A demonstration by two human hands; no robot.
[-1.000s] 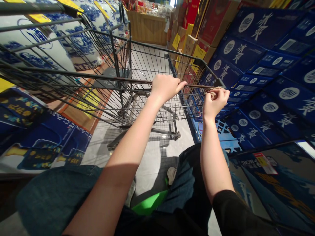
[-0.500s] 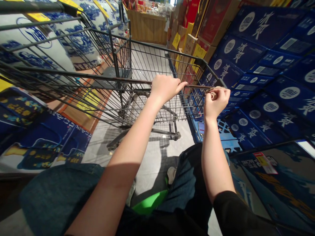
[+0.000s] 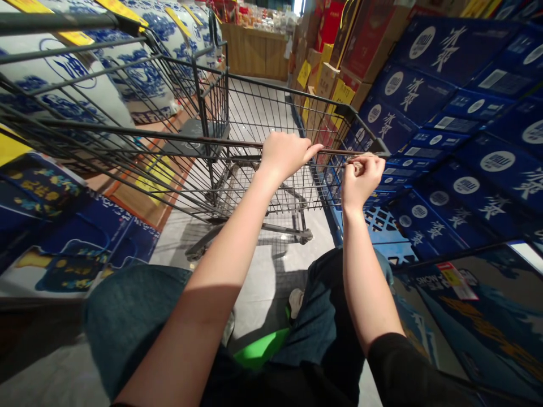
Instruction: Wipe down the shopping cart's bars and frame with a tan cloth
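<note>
A dark wire shopping cart (image 3: 169,135) stands sideways in front of me. My left hand (image 3: 285,154) is closed over its near top rim, with the thumb lying along the bar to the right. Near the rim's right-hand corner, my right hand (image 3: 362,180) is closed on a small bunched beige cloth (image 3: 358,168) against the rim. Most of the cloth is hidden by my fingers. The cart's handle (image 3: 59,21) is at the upper left, and the part of the basket that shows holds no goods.
Blue cartons (image 3: 458,51) are stacked on a blue pallet (image 3: 388,234) at the right. Large blue-and-white jars (image 3: 139,79) stand on a wooden platform (image 3: 139,195) at the left, with dark blue gift bags (image 3: 46,186) closer to me. Something green (image 3: 261,347) lies between my legs.
My right hand, with the cloth, has slid a little to the left along the rim, away from the corner. My left hand keeps its hold. The view has shifted slightly.
</note>
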